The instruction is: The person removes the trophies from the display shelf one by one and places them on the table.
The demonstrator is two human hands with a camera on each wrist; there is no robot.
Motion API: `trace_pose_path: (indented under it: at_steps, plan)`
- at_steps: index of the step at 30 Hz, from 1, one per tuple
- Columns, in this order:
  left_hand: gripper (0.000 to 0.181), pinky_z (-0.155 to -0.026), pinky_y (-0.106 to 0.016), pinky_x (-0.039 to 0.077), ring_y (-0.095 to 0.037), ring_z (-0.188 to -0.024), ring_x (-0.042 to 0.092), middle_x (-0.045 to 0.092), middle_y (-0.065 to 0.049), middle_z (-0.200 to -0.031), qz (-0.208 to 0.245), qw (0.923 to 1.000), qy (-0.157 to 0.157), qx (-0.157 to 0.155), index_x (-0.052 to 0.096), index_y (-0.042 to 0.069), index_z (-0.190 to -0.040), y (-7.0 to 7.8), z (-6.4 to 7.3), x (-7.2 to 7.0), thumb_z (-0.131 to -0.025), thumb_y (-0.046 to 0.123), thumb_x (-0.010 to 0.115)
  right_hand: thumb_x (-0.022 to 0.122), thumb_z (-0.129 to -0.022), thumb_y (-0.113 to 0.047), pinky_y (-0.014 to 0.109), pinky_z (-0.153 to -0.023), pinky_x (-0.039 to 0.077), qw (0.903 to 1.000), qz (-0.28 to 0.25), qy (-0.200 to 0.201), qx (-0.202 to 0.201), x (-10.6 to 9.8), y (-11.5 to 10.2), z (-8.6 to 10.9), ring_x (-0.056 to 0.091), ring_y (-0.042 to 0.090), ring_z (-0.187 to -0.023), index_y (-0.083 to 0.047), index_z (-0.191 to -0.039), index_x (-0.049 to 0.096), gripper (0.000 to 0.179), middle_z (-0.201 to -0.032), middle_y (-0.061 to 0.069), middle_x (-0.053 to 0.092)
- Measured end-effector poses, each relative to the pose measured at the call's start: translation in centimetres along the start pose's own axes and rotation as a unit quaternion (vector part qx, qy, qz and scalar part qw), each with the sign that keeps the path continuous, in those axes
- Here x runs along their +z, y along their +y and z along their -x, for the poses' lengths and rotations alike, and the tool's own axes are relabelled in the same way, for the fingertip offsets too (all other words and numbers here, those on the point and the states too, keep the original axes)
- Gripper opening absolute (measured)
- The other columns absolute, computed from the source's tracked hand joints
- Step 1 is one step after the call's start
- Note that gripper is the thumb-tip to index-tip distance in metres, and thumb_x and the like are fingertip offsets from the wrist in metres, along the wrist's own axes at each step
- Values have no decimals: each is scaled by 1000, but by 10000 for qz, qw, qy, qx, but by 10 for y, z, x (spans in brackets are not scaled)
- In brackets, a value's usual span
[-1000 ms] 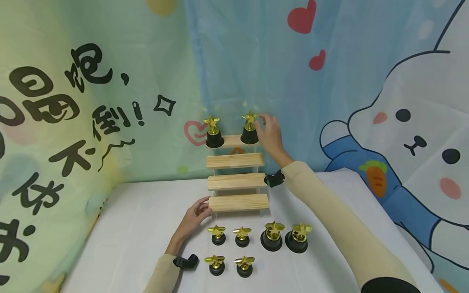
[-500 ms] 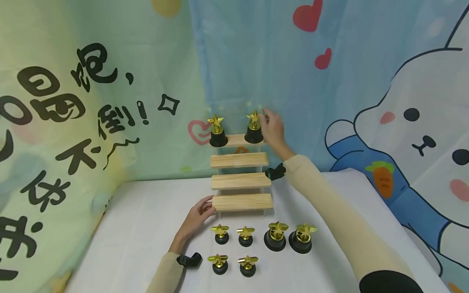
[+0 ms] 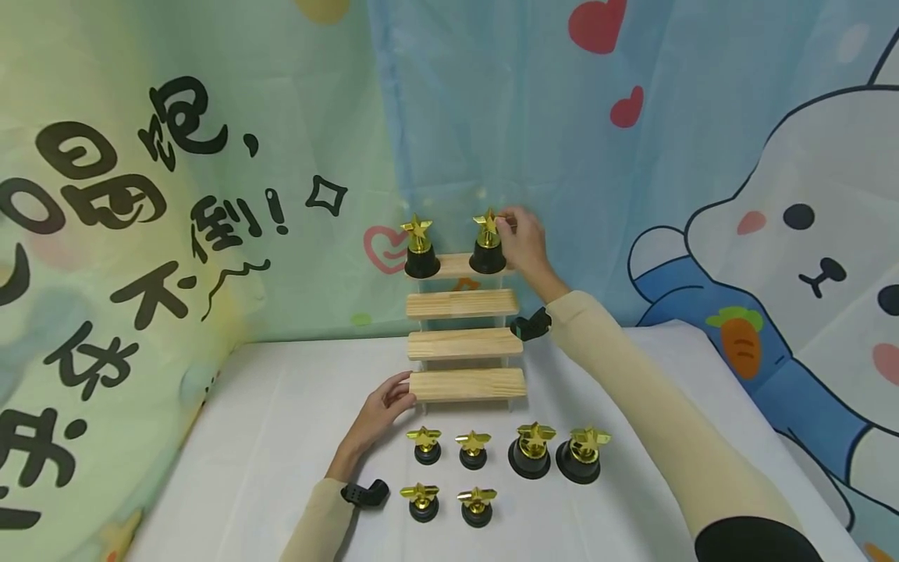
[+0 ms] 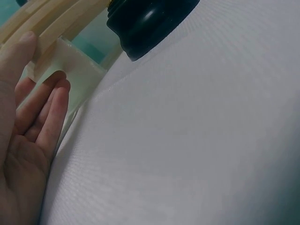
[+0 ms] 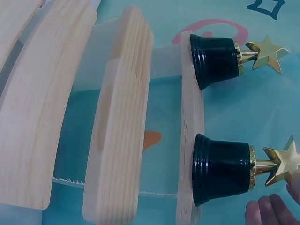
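Note:
My right hand point(image 3: 523, 240) is at the top board of a wooden tiered stand point(image 3: 467, 385), its fingertips pinching the gold star of the right-hand trophy point(image 3: 488, 254). In the right wrist view this trophy point(image 5: 222, 169) sits with its black base on the board, fingertips point(image 5: 294, 185) at the star's edge and the other fingers curled below. Another star trophy point(image 3: 421, 257) stands at the board's left end. My left hand point(image 3: 379, 410) holds the left end of the lowest board; in the left wrist view the thumb point(image 4: 21, 51) lies against the wood, fingers beside the translucent side panel point(image 4: 77, 70).
Before the stand, several small star trophies point(image 3: 426, 446) stand in two rows on the white tablecloth point(image 3: 281, 421). Two larger trophies point(image 3: 531, 453) stand to their right. The lower boards bear nothing. A printed curtain point(image 3: 337, 94) hangs close behind the stand.
My right fingertips have closed in on the right-hand trophy's star. That trophy remains on the top board, and my left hand stays at the lowest board. The head view has shifted slightly.

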State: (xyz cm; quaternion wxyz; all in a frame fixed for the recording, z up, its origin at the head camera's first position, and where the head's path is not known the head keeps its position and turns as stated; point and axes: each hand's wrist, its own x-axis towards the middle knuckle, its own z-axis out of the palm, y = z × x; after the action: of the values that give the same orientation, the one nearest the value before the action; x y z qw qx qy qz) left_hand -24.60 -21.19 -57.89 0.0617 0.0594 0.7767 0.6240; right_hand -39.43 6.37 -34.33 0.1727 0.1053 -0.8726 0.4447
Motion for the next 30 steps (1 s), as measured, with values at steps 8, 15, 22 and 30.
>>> trace_pose_path:
  at_steps: [8,15,22,30]
  plan:
    - [56,-97,-25,53,-24,-118,62,63,-15,-130,-40,9999,-138,84,43,10,-144,23,10,-2,-94,25,64,44,-104,-26,49,-93,51,9984,-278,-263,412,-3,-1,-2,56,34,-120,-4,-130,50,34,-132,19,54]
    - [56,-96,-24,53,-23,-118,61,62,-15,-130,58,9999,-140,71,44,11,-144,28,14,-1,-94,26,65,41,-105,-28,44,-77,49,9967,-406,-471,529,-4,2,-2,59,33,-114,-6,-129,46,34,-132,18,53]
    - [57,-95,-22,53,-25,-120,60,61,-16,-132,78,9998,-187,-2,43,11,-145,23,11,-1,-94,26,65,42,-105,-28,44,-86,54,9969,-448,-506,413,-5,1,3,59,33,-116,-5,-129,45,34,-131,19,53]
    - [56,-93,-22,54,-23,-117,62,63,-13,-129,-14,9999,-12,139,46,16,-143,-1,1,0,-93,31,66,43,-104,-27,42,-90,55,9927,-867,-640,543,-8,-14,14,60,31,-114,-5,-126,45,31,-128,17,52]
